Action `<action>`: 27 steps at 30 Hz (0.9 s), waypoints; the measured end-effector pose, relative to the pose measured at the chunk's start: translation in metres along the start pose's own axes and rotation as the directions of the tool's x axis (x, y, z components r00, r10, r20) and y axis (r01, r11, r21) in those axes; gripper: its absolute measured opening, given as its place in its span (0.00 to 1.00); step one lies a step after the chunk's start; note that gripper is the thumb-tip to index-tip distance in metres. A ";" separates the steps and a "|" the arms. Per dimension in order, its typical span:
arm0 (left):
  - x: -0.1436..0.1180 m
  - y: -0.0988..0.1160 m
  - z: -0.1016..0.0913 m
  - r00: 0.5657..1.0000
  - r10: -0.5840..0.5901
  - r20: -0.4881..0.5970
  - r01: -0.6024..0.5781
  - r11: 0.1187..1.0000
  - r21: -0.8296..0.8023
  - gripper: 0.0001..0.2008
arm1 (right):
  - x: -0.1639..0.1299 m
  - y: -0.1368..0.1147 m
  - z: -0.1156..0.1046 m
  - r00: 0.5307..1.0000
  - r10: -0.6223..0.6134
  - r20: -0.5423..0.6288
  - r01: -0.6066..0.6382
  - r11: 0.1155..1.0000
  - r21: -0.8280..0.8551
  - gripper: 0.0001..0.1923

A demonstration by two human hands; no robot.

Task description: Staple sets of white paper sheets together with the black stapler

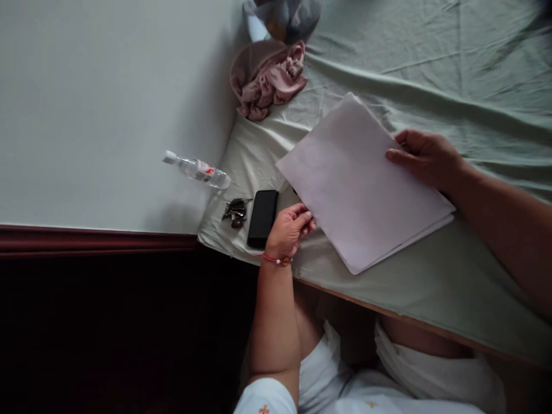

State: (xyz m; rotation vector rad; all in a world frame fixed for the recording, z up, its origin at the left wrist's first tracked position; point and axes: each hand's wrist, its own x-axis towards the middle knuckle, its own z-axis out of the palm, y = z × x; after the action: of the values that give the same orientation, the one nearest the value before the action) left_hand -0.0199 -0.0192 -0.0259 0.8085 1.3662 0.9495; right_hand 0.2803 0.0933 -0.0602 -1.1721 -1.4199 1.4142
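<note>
Lying between both hands, the paper stack [362, 184] sits pinched in each grip.

right arm: runs out of the shot at the right edge, so only the right hand [425, 156] and forearm show
paper stack [364, 184]: covers whatever's on the sheet under it, and no print is readable on top
left hand [290, 228]: fingertips tucked at the stack's lower edge, can't tell if they're under the pages or just touching
dark phone [263, 218]: screen is plain black
keys [235, 211]: too small to count
grey-blue thing [284, 17]: cut off by the top edge, blurry, no idea what it is
bottle [197, 169]: label too tiny to read
</note>
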 end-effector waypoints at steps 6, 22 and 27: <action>0.001 -0.001 -0.003 1.000 0.014 0.014 -0.013 0.999 -0.041 0.07 | -0.002 -0.002 -0.001 0.999 -0.045 0.011 0.046 0.994 -0.103 0.22; -0.010 0.004 -0.003 0.986 0.083 0.143 -0.052 0.977 -0.207 0.17 | -0.004 -0.002 -0.004 1.000 0.005 0.014 -0.004 0.998 -0.068 0.24; -0.012 0.002 -0.005 0.988 0.089 0.123 -0.070 0.986 -0.150 0.16 | -0.004 -0.003 -0.004 1.000 -0.018 0.026 0.021 0.994 -0.109 0.25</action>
State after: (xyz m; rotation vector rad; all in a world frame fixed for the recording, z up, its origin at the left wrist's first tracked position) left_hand -0.0251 -0.0293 -0.0198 0.8042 1.1467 1.0287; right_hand 0.2845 0.0903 -0.0563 -1.2097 -1.5387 1.3559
